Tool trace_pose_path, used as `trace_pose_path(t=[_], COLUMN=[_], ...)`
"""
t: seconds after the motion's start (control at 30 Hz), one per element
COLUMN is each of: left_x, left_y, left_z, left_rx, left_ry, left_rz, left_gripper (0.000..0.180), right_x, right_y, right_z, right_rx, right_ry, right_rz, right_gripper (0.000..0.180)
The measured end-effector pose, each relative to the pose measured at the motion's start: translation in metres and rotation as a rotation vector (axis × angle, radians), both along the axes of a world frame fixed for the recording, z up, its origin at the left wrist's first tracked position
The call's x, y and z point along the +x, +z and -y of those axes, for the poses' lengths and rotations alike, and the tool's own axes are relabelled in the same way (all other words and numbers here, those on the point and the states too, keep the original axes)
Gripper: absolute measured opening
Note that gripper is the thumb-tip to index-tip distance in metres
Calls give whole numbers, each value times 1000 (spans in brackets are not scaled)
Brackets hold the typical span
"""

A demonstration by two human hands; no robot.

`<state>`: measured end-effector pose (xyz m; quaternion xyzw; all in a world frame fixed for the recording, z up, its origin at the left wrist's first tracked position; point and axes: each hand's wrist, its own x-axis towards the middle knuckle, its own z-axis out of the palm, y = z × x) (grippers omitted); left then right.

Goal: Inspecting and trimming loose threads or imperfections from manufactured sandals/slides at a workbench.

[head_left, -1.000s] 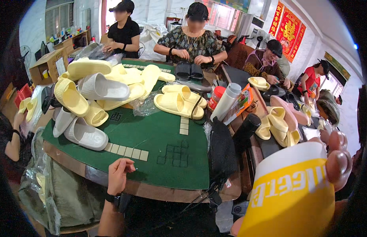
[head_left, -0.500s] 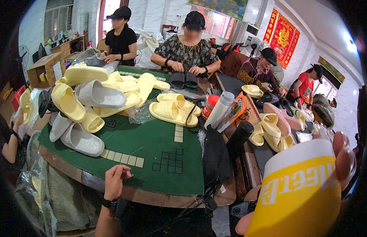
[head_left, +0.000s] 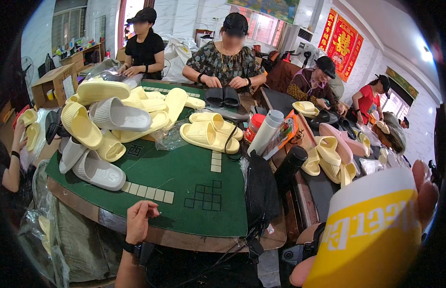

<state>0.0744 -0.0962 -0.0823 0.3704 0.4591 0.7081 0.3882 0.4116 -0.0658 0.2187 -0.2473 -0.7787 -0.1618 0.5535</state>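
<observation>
My right hand [head_left: 425, 185] is wrapped round a yellow-and-white paper cup [head_left: 369, 225], tilted and very near the camera. Finger ends show at the cup's right side and a thumb tip at its lower left; the rest of that hand is hidden. By the front edge of the green mat [head_left: 155, 218] is my left hand [head_left: 140, 218], its fingers curled together. A tiny pale bit shows at the fingertips, too small to name. Beyond that hand, a grey slide sandal [head_left: 99, 170] lies beside a heap of yellow slide sandals [head_left: 81, 126]. A yellow pair [head_left: 208, 134] sits mid-mat.
Right of the mat stand a white bottle [head_left: 267, 132], a red-lidded jar [head_left: 254, 126] and a black flask [head_left: 291, 163]. A black bag [head_left: 262, 192] hangs at the table edge. Several co-workers handle footwear around the tables. A wrapped bale [head_left: 83, 235] fills the lower left.
The cup in my right hand has shifted slightly right. My left hand stays put. At the far left, a co-worker's hand has risen to a yellow sandal.
</observation>
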Motion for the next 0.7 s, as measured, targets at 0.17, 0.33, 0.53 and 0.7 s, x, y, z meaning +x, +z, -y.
trace_pose_path(t=[0.17, 0.33, 0.53, 0.7], left_x=[1, 0, 1, 0], left_y=[1, 1, 1, 1], left_z=[0, 0, 1, 3], left_rx=[-15, -75, -52, -55], left_ry=[13, 3, 6, 6], left_rz=[30, 8, 34, 18], left_gripper=[32, 32, 31, 32], right_x=[0, -7, -7, -13], right_y=[1, -2, -12, -84], right_z=[-6, -19, -43, -42], right_rx=[-6, -13, -48, -440], right_ry=[25, 138, 331, 437], right_rz=[27, 128, 283, -350], right_gripper=[30, 31, 32, 63])
